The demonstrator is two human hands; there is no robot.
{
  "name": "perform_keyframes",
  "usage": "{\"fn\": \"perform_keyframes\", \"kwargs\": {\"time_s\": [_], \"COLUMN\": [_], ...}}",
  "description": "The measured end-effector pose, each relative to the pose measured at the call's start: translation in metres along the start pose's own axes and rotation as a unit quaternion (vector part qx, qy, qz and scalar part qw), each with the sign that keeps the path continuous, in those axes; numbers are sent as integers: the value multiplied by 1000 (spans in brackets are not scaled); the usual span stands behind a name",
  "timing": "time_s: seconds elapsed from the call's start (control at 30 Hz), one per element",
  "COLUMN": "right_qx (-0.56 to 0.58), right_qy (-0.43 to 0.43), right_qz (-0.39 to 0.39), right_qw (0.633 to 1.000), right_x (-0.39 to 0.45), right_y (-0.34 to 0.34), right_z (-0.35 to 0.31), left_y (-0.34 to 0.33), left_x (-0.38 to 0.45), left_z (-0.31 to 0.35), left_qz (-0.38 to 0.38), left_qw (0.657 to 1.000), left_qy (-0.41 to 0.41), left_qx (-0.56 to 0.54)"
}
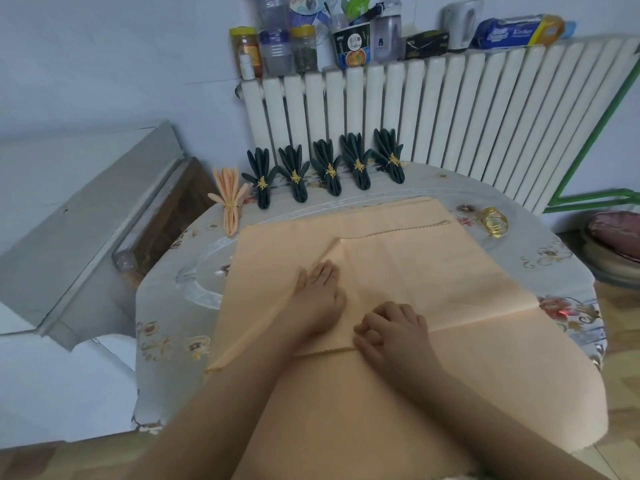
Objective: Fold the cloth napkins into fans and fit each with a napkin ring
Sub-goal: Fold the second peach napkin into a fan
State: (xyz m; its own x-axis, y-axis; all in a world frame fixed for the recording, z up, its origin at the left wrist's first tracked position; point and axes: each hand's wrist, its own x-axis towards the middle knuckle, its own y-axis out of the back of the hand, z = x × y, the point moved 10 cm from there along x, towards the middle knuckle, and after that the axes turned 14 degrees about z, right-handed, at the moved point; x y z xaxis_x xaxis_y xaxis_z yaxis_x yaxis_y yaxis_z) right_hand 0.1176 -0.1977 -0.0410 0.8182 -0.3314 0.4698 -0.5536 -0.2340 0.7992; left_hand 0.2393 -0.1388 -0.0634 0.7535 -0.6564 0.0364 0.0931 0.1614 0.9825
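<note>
A peach cloth napkin (433, 271) lies on top of a stack of the same cloth, spread over the round table and hanging off its near edge. My left hand (320, 299) lies flat on a fold of it, fingers straight and pointing away from me. My right hand (388, 332) has its fingers curled and pinches the napkin's near folded edge. One peach fan napkin (230, 199) with a gold ring lies at the far left. Several dark green fan napkins (327, 169), each with a gold ring, stand in a row before the radiator. Loose gold napkin rings (495, 221) sit at the far right.
A white radiator (485, 109) runs behind the table, with jars, bottles and boxes (277, 39) on top. The table (561, 268) has a floral cover under clear plastic. A grey cabinet (86, 220) stands to the left. A cushioned stool (616, 237) is at the right.
</note>
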Motion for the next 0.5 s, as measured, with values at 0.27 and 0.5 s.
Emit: {"fn": "perform_keyframes", "kwargs": {"time_s": [0.27,0.5], "right_qx": [19,21], "right_qy": [25,-35], "right_qz": [-81,-66], "right_qw": [996,997], "right_x": [3,88], "right_y": [-1,-9], "right_z": [-8,54], "left_y": [-1,-3], "left_x": [41,51], "left_z": [-7,-7], "left_qz": [57,80], "left_qw": [997,996], "left_qy": [44,49], "left_qx": [1,-6]}}
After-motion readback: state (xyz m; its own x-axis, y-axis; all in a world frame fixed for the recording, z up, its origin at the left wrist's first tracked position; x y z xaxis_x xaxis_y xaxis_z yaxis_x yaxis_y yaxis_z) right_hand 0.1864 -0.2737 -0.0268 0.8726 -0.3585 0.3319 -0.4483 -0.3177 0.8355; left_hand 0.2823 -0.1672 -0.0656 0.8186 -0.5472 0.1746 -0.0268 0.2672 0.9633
